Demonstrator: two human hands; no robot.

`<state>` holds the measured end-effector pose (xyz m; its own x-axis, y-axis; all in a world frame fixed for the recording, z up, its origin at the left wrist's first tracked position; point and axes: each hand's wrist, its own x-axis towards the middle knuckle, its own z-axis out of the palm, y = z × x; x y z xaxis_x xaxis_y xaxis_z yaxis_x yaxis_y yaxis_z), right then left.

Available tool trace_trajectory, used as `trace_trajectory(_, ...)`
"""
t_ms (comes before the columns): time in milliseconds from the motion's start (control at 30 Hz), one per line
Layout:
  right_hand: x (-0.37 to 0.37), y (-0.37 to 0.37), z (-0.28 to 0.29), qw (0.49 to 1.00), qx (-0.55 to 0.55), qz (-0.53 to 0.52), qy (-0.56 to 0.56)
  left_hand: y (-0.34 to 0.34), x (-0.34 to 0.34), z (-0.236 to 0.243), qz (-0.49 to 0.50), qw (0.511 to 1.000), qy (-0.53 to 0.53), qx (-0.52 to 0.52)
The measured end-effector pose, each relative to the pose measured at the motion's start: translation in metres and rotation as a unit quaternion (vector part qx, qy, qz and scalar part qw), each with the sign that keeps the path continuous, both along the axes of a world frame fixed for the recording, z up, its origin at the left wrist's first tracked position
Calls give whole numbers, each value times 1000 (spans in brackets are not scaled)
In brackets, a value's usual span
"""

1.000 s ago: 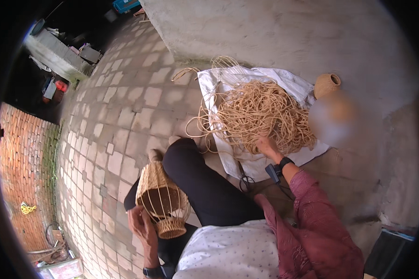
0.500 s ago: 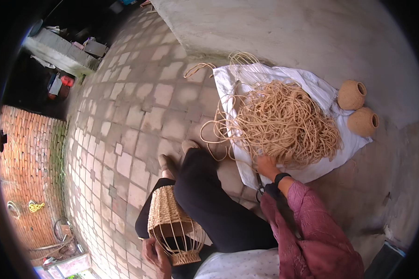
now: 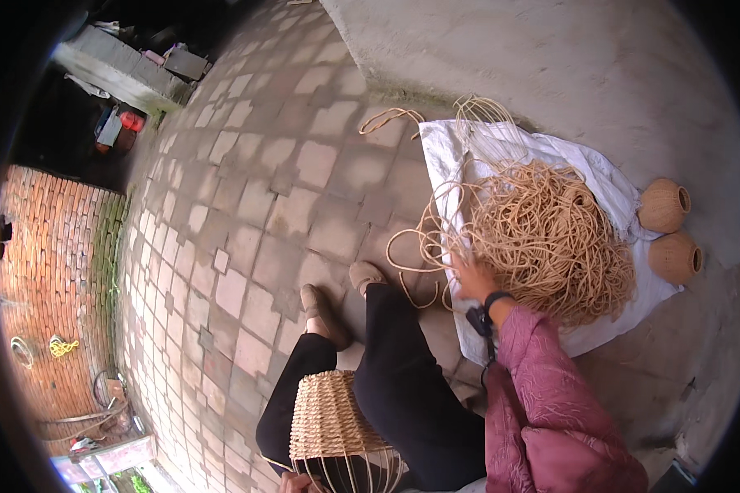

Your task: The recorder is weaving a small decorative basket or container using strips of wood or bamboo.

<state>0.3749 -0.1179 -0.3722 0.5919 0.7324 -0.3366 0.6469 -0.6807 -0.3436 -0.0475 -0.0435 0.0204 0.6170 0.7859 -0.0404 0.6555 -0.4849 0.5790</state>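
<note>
A half-woven straw-coloured basket (image 3: 329, 415) leans between my black-trousered legs, its bare spokes toward the lower edge. My left hand (image 3: 301, 484), partly cut off by the frame, is closed on those spokes. At the left side of a tangled heap of tan cord (image 3: 551, 238), my right hand (image 3: 474, 281) reaches out with its fingers stretched among the loose loops; no held cord can be made out. The heap lies on a white cloth (image 3: 442, 164). Beside my right wrist is a small black object (image 3: 478, 320), its kind unclear.
Two round woven pots (image 3: 664, 205) sit at the cloth's right edge. Pale thin canes (image 3: 485, 115) curve over its far corner. Behind stands a grey concrete wall (image 3: 501, 49); a brick wall (image 3: 57, 271) rises at the left beyond the paving (image 3: 247, 238).
The view has shifted, so the cloth, cord and pots sit further right and lower. My right hand has moved left along the heap's edge. My left hand stays at the basket.
</note>
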Motion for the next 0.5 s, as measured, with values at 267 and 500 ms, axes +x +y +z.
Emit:
trace_trajectory(267, -35, -136, 34, 978, -1, -209, -21, 1, 30, -8, -28, 999, -30, 12)
trace_trajectory(500, 93, -351, 146, 852, 166, -428, -250, -6, 66, -13, -81, 985, -126, 84)
